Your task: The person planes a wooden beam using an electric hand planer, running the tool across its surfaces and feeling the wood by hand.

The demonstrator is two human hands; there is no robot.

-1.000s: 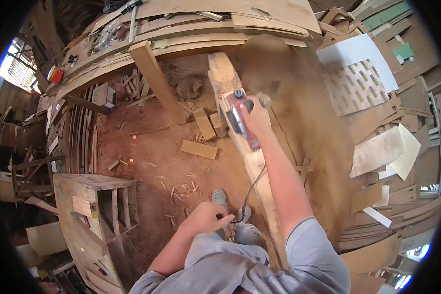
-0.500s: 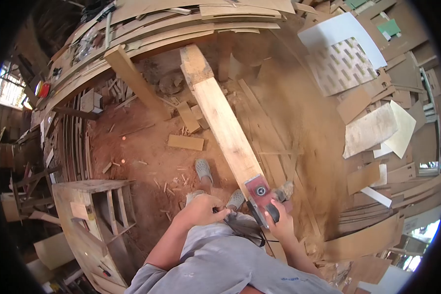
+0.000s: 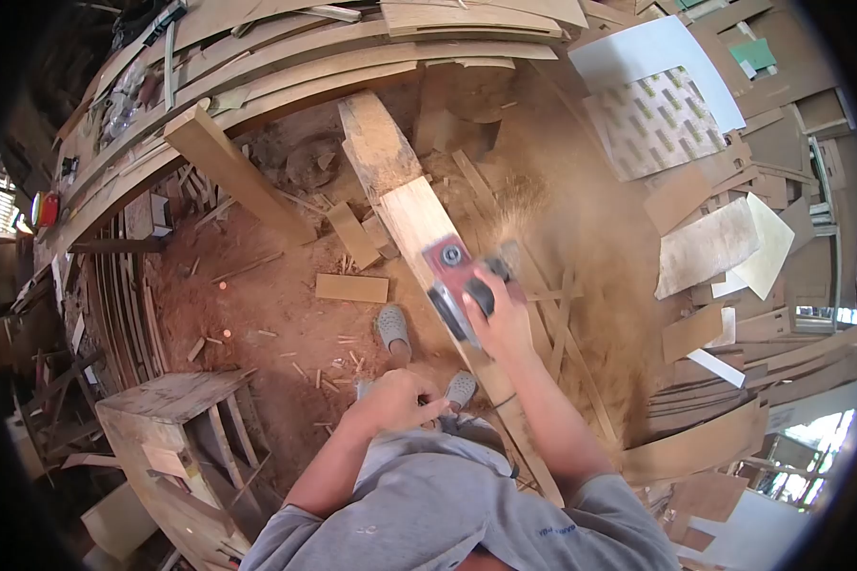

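Note:
My right hand (image 3: 501,319) grips the black handle of a red power planer (image 3: 462,276), which rests on a long pale wooden beam (image 3: 417,217). Dust and shavings (image 3: 524,198) spray out from the planer's right side. My left hand (image 3: 400,398) is near my lap with its fingers curled round part of a dark cord (image 3: 431,401); much of the cord is hidden. Darker, rougher wood shows at the beam's far end.
A workbench stacked with boards (image 3: 305,81) crosses the top, with a slanting post (image 3: 229,171) below it. A wooden cabinet frame (image 3: 167,400) stands at lower left. Offcuts (image 3: 352,287) lie on the dirt floor. Sheets and panels (image 3: 709,247) are piled at right.
Since half a second ago, my right hand and the planer have moved away from my body, up along the beam. My left hand stays near my lap. The view has shifted slightly.

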